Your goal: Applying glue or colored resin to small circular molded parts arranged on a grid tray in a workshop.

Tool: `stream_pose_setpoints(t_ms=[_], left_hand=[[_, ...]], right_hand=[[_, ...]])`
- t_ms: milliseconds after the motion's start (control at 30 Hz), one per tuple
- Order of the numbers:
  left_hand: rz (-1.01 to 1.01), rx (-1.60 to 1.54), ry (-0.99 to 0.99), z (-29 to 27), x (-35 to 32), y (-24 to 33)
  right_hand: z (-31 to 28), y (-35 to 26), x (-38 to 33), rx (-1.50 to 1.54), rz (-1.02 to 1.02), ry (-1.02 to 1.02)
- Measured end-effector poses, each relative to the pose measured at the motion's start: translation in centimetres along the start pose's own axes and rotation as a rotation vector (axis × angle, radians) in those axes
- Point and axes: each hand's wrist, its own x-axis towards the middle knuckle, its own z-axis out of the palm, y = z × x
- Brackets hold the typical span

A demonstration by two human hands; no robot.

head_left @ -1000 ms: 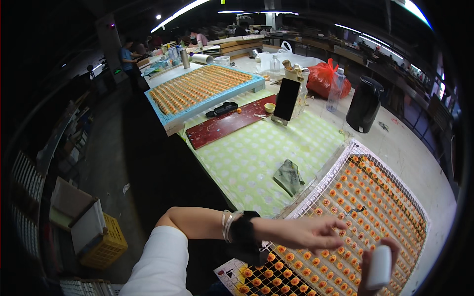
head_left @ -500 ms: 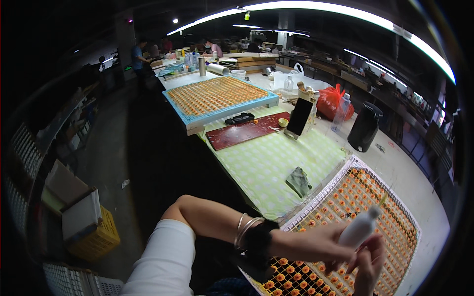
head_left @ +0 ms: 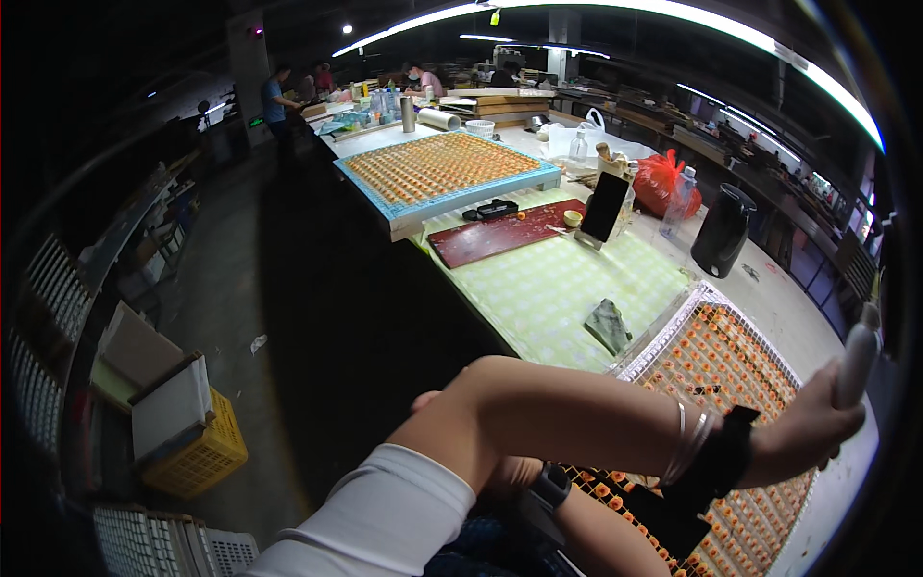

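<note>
- Head view: small white plastic bottle (head_left: 858,354) stands upright in the left hand (head_left: 803,433), fingers wrapped around it, above the white wire tray of orange pieces (head_left: 716,358).
- Right hand is hidden beneath that forearm; its fingers cannot be judged.
- Folded grey cloth (head_left: 608,325) lies just beside the tray on the green checked table (head_left: 548,288).

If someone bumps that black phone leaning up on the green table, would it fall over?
Probably yes. The phone stands tall and thin, tilted back on a small stand, so a nudge could tip it. It looks stiff and smooth, so it may slide on the green table cover rather than roll.
</note>
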Motion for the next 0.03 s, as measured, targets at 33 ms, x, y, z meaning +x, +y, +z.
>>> stream_pose_setpoints(t_ms=[33], left_hand=[[-0.05,-0.038,0.005,0.48,-13.15,6.72]], right_hand=[[3.22,1.96,0.69,0.153,-0.047,-0.046]])
